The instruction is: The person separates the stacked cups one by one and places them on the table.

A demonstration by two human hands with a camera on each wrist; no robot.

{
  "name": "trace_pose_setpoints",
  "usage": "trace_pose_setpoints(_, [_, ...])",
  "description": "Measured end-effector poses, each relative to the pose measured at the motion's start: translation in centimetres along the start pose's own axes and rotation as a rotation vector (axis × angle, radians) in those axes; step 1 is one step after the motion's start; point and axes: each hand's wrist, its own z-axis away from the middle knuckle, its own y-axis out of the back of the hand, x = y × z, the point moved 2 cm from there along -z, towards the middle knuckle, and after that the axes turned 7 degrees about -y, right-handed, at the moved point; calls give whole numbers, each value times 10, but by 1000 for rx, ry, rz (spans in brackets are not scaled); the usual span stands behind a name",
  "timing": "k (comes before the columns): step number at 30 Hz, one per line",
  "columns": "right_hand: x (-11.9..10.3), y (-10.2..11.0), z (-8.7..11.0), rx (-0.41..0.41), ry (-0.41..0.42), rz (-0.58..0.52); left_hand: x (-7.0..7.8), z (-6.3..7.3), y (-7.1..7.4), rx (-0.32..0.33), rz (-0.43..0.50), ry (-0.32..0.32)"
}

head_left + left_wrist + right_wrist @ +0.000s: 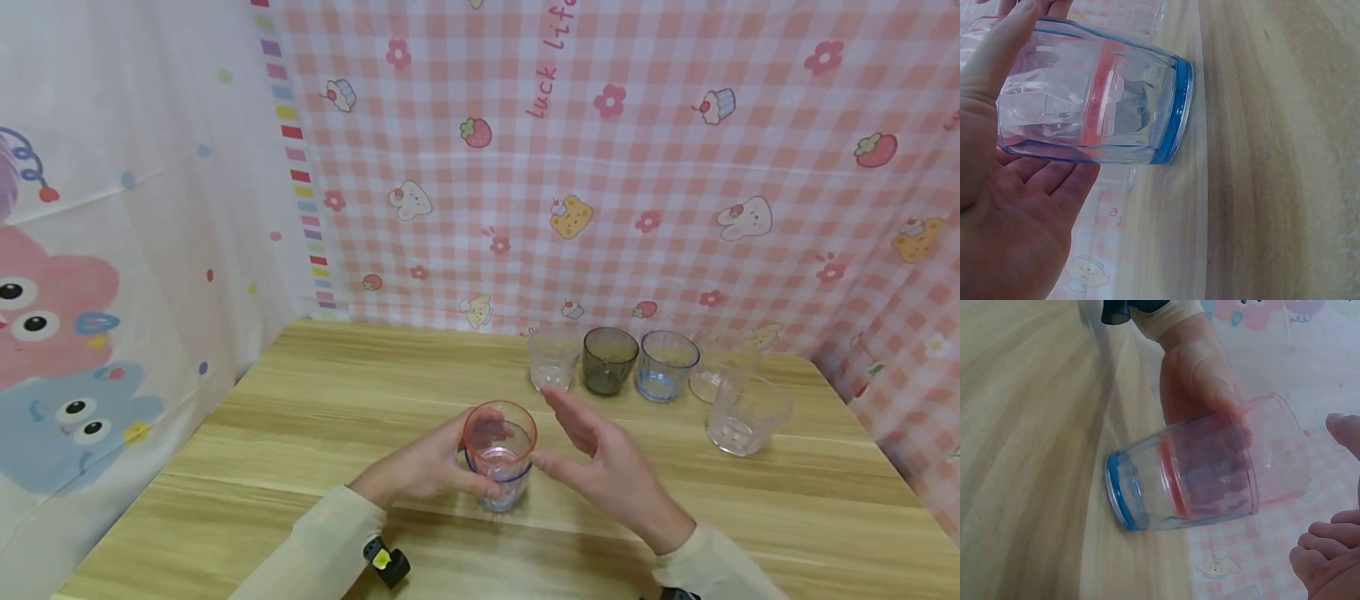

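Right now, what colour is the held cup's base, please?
Blue base, best in the right wrist view.

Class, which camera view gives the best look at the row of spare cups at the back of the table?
The head view: it alone shows the cups lined up near the checked cloth, behind both hands. Neither wrist view shows that row clearly; each shows only the nested stack of cups held by the left hand.
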Motion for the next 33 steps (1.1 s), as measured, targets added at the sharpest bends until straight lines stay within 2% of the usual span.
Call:
trace_pose_setpoints(14, [0, -16, -2, -34, -14, -21, 1, 1, 0, 3, -14, 3])
trace_pose_setpoints(24, [1, -28, -5, -46, 7, -42, 0, 1, 0, -3, -23, -4])
trace_pose_setpoints(33, [4, -38, -7, -42, -76, -64, -2, 1, 1, 5, -33, 24])
